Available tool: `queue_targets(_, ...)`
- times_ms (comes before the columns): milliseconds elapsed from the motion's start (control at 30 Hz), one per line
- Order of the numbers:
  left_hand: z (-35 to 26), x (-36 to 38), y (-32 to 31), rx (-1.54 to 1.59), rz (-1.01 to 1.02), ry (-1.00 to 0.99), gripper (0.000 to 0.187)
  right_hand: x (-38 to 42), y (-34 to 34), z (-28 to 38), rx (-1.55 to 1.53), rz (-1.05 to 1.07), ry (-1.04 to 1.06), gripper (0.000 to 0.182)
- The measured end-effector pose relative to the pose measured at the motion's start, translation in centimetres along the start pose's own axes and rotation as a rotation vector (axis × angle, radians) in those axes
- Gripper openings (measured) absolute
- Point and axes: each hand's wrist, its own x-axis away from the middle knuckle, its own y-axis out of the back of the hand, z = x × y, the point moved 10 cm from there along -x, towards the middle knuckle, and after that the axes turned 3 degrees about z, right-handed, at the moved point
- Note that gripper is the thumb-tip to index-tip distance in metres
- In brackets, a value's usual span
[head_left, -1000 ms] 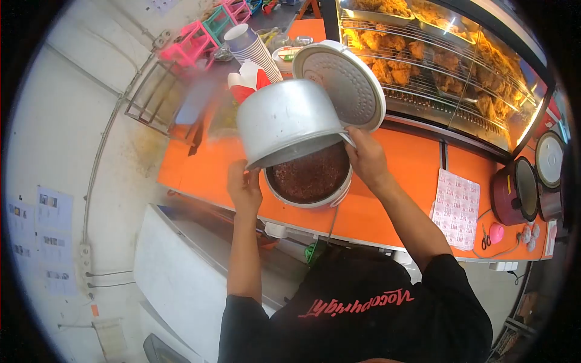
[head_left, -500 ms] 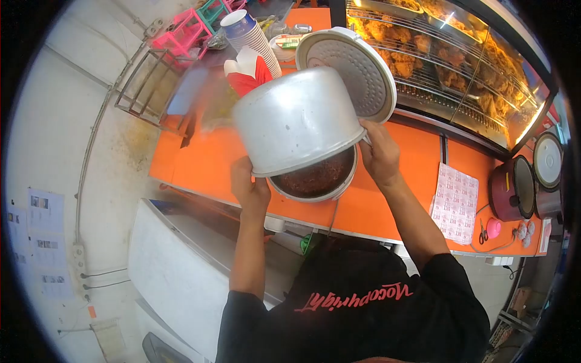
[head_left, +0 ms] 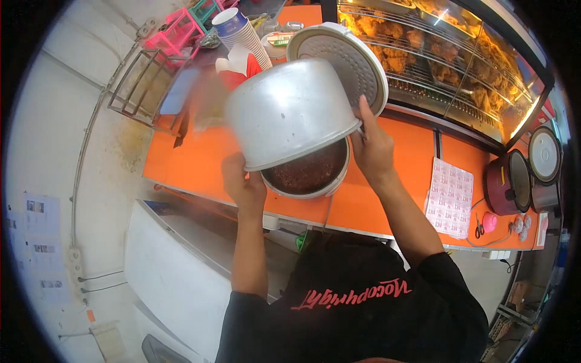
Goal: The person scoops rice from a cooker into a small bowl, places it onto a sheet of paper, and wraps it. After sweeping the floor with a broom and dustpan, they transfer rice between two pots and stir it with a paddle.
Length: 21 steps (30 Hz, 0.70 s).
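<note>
A silver metal pot (head_left: 290, 112) is tilted above a cooker body (head_left: 308, 175) with a dark brown interior, its rim facing down toward me. My left hand (head_left: 243, 180) is closed on the pot's lower left rim. At the right end of the rim, my right hand (head_left: 372, 148) holds the pot, with one finger pointing up. Behind the pot stands the cooker's raised lid (head_left: 348, 63). The pot's inside is hidden from view.
Stacked paper cups (head_left: 242, 36) and pink baskets (head_left: 178, 36) are at the back left. A lit glass case (head_left: 448, 66) of fried food stands at the back right. Printed paper (head_left: 449, 196), scissors (head_left: 479, 227) and a maroon cooker (head_left: 508, 181) lie rightward on the orange table (head_left: 193, 154).
The whole view has shifted slightly, moving things a little left. One finger of my right hand now extends upward; both hands still hold the tilted pot.
</note>
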Motion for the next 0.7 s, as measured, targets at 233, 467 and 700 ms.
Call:
queue_targets(233, 0.0, 0.0, 0.0, 0.064, 0.008, 0.131, 0.014, -1.2, 0.4, 1.1, 0.035, 0.011, 0.107, 0.075)
queue_targets(467, 3.2, -0.2, -0.4, 0.236, -0.083, 0.346, 0.015, -4.2, 0.7, 1.8, 0.102, 0.148, 0.004, 0.068)
queue_targets(700, 2.0, -0.9, -1.0, 0.328, -0.101, 0.514, 0.009, -2.7, 0.1, 3.7, 0.205, 0.562, -0.268, 0.032)
